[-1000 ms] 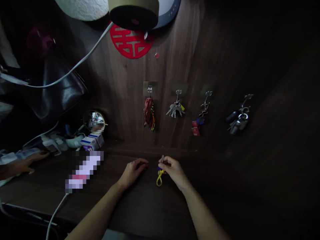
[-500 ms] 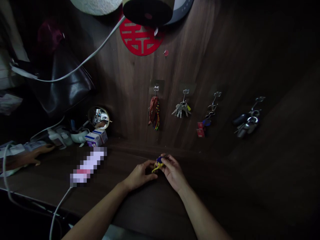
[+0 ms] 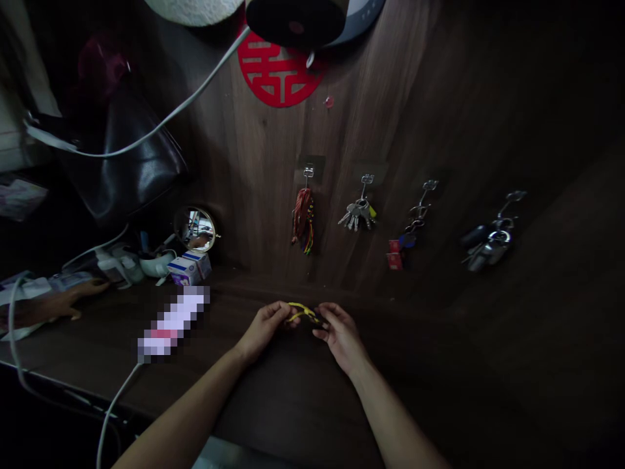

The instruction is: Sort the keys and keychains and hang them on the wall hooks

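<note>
A yellow cord (image 3: 306,311) stretches between my two hands, low over the dark wooden desk. My left hand (image 3: 266,326) is closed, its thumb and fingers pinching the cord's left end, where it forms a loop. Fingers of my right hand (image 3: 342,332) are closed on a small dark piece (image 3: 318,316) at the cord's other end; its shape is mostly hidden by the fingers.
Against the back panel hang red braided cords (image 3: 303,218), a key bunch (image 3: 359,213) and more keys (image 3: 493,244) on hooks. On the left are a round mirror (image 3: 196,229), small boxes (image 3: 189,268), a wooden hand-shaped piece (image 3: 73,298) and a white cable (image 3: 114,397).
My left hand has taken hold of the yellow cord and drawn it leftward into a stretched loop. The dark blue piece in my right hand has turned and shows less.
</note>
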`<state>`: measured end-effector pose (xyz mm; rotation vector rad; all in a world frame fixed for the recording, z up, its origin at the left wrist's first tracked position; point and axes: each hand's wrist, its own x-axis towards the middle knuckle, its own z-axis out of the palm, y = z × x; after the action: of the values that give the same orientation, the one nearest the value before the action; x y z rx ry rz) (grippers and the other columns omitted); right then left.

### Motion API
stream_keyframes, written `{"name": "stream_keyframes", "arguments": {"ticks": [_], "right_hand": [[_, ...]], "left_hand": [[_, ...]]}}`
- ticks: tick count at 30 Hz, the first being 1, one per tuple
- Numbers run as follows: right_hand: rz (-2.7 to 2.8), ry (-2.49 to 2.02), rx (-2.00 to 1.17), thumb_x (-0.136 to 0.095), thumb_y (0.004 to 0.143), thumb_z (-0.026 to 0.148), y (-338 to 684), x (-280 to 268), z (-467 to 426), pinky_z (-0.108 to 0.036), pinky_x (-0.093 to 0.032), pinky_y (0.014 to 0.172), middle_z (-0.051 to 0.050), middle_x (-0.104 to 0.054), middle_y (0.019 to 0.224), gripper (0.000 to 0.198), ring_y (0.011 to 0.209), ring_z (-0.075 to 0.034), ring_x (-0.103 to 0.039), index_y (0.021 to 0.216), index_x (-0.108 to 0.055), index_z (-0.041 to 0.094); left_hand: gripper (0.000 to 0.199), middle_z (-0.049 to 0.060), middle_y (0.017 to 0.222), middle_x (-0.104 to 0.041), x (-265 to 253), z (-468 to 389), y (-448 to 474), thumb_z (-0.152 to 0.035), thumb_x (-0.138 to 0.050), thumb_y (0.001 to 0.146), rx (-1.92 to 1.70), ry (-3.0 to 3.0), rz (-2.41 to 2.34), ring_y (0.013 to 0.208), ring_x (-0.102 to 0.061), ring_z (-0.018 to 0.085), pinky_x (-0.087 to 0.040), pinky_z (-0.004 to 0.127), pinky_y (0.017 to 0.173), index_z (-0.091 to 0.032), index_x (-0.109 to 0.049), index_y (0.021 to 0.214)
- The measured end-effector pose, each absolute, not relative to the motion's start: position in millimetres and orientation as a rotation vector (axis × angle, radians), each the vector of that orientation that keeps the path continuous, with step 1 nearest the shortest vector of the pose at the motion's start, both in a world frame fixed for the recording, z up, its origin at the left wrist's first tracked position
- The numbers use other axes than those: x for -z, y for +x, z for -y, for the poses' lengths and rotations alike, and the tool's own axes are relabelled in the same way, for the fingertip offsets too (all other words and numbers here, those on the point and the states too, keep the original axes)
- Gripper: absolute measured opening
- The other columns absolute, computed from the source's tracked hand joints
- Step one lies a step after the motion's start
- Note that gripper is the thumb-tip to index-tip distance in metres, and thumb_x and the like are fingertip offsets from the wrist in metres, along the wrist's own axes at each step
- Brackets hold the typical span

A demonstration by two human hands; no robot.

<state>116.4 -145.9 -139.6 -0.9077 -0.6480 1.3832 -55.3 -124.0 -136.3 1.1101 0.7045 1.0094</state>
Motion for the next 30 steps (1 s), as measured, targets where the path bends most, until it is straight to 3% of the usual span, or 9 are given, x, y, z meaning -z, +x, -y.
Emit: {"name": "stream_keyframes", "arguments": {"ticks": [8, 16, 30], "right_hand": [[0.785, -0.825, -1.591, -0.077, 0.063, 0.029, 107.6, 140.2, 149.6, -0.022, -0.054, 0.056, 0.001, -0.064, 0.075, 0.022, 0.069, -0.013, -0.065, 0.076, -0.063, 0.017], [0.857, -0.883, -1.531, -0.077, 0.061, 0.028, 106.0, 139.2, 151.3, -0.023, -0.052, 0.060, -0.001, -0.065, 0.079, 0.029, 0.073, -0.013, -0.063, 0.086, -0.065, 0.017], [0.826, -0.903, -1.344, -0.080, 0.056, 0.032, 108.5, 140.7, 146.8, -0.023, -0.051, 0.058, -0.001, -0.065, 0.078, 0.030, 0.070, -0.013, -0.062, 0.078, -0.065, 0.019]], "left_hand": [[0.017, 0.008, 0.090, -0.067, 136.6, 120.0, -61.7, -0.021, -0.062, 0.079, -0.974, 0.705, -0.492, 0.081, -0.064, 0.013, -0.048, 0.026, 0.079, -0.012, -0.061, 0.093], [0.013, 0.009, 0.105, -0.065, 134.4, 122.0, -61.0, -0.015, -0.061, 0.080, -0.941, 0.694, -0.461, 0.097, -0.062, 0.015, -0.044, 0.027, 0.089, -0.014, -0.059, 0.093], [0.007, 0.010, 0.096, -0.066, 137.3, 119.3, -59.8, -0.005, -0.059, 0.078, -1.049, 0.597, -0.544, 0.092, -0.065, 0.017, -0.048, 0.028, 0.088, -0.011, -0.057, 0.081]]}}
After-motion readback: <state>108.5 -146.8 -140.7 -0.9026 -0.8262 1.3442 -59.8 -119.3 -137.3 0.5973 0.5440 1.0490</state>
